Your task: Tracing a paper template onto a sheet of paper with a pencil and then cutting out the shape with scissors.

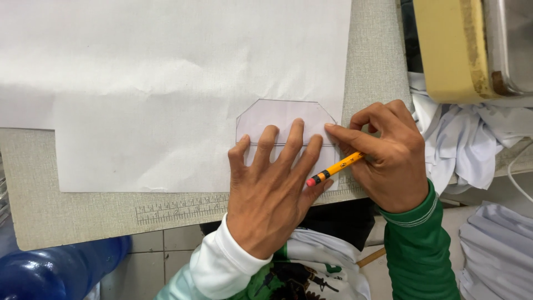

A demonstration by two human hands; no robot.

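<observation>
My left hand (270,191) lies flat with fingers spread on a small clear plastic template (283,118), pressing it onto a large white sheet of paper (166,83). The template has clipped upper corners and a pencil outline around it. My right hand (388,155) holds a yellow pencil (336,168) with a red eraser end pointing towards my left hand. Its forefinger touches the template's right edge; the pencil tip is hidden under the hand.
The paper lies on a grey board (83,216) with a printed ruler scale (180,209) along its near edge. White cloth (466,144) is heaped at right beside a yellow-beige machine body (449,50). A blue container (55,269) sits at lower left.
</observation>
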